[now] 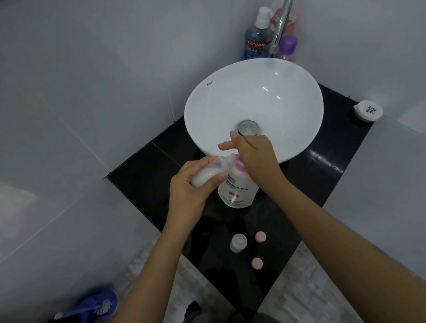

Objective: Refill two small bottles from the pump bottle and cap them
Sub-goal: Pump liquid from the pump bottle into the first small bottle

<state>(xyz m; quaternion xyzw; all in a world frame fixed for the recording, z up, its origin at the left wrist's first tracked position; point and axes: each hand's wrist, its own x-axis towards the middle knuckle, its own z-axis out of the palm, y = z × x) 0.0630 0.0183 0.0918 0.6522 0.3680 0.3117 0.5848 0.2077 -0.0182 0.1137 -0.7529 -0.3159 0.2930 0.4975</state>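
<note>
Two pink caps (257, 263) wait at six o'clock. Left hand (192, 191) grips a tilted small bottle (205, 175) under the spout; right hand (257, 155) presses down the pump bottle (237, 189), centre.

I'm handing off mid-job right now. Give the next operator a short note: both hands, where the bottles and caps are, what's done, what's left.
Left hand: holds a small bottle, tilted, its mouth at the pump spout.
Right hand: on the pump head of the pump bottle, which stands on the black counter before the sink.
Second small bottle stands uncapped near the counter's front; two pink caps lie beside it.
Done: first bottle looks partly filled.
Left: finish it, fill the second, cap both.
</note>
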